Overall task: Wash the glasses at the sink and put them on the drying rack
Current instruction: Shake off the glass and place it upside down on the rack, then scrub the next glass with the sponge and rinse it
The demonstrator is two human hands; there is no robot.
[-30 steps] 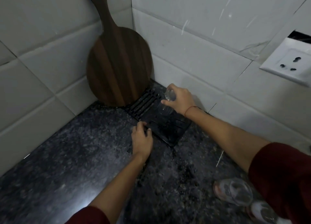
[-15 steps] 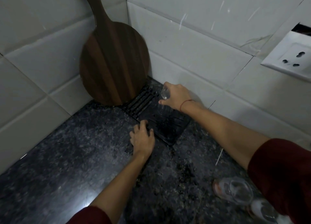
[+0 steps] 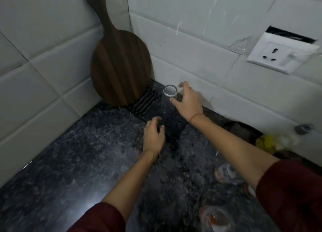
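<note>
Wooden paddle board (image 3: 120, 66) leans in the tiled corner & covers the back end of the black drying rack (image 3: 148, 101). Wall socket (image 3: 282, 55) on R. 1 clear glass (image 3: 169, 94) stands on the rack. R hand (image 3: 187, 102) is just beside it, fingers spread, released. L hand (image 3: 154, 136) is at the rack's near edge, fingers loosely bent, gripping nothing. 3 used glasses (image 3: 226, 174) sit on the granite counter (image 3: 69, 162) near R, 1 half hidden by the R arm.
</note>
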